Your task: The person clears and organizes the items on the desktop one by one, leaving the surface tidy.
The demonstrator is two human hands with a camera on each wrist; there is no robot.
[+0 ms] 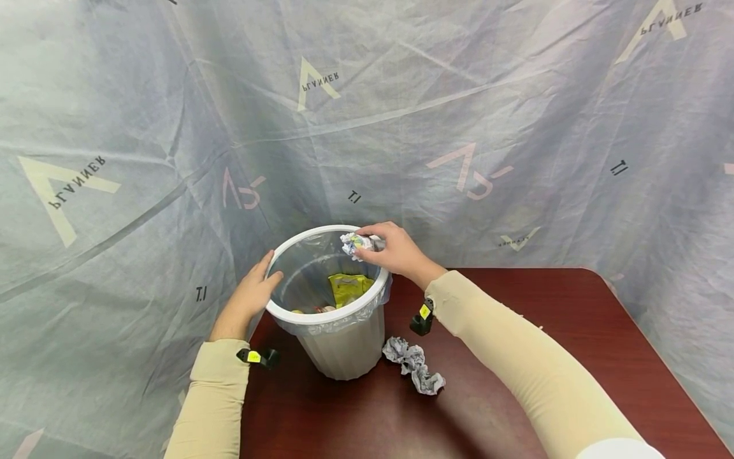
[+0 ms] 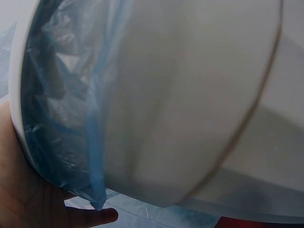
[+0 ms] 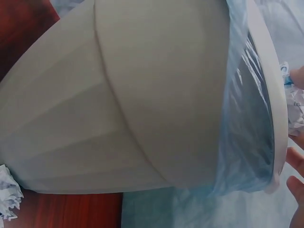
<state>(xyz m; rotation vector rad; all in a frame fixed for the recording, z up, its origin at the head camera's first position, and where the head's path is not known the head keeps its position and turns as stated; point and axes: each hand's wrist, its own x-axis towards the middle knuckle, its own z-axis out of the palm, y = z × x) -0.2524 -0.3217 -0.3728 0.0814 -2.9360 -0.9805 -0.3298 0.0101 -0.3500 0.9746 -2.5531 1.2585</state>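
Note:
A light grey trash bin [image 1: 344, 347] with a white rim stands on the table, lined with a clear bluish bag [image 2: 66, 104]. My left hand [image 1: 250, 294] holds the bin's left rim, thumb over the edge and fingers along the outer side. Over the right part of the opening, my right hand [image 1: 395, 250] pinches a crumpled paper ball [image 1: 354, 245] between thumb and fingers. The right wrist view shows this ball only partly, at the right edge beside the rim. Down in the bin lies a yellow wrapper [image 1: 348, 290] with other bits of trash.
Three crumpled papers [image 1: 413, 360] lie in a row on the dark red table [image 1: 550, 319], right of the bin's base. Grey printed cloth [image 1: 367, 127] hangs behind and along the left. Each wrist wears a small black camera [image 1: 422, 317].

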